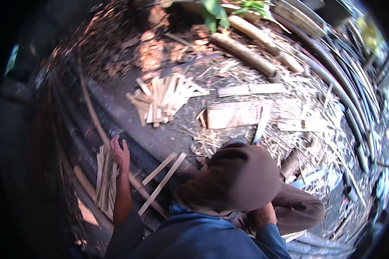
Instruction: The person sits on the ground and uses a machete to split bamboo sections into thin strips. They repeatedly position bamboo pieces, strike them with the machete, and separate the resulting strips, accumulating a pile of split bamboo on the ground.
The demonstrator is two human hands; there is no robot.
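Note:
My left hand [121, 153] is raised at the left, its thumb and fingers apart and nothing in them. Just beside it lies a bundle of split bamboo strips [103, 179]. My right hand [266, 214] rests against my brown-clothed leg [296, 209], its fingers hidden from sight. Beyond my bent knee, a knife [262, 124] with a broad pale blade leans by a flat wooden board [233, 115]; only a bit of its reddish handle shows. Two loose strips [162, 183] lie between my left arm and my leg.
A fanned pile of cut bamboo pieces [164, 98] lies ahead on the ground. Thick bamboo poles [246, 56] stretch at the far side, with long dark poles [333, 82] along the right. Shavings [304, 159] cover the ground by my knee. Dry leaves [103, 47] gather at the far left.

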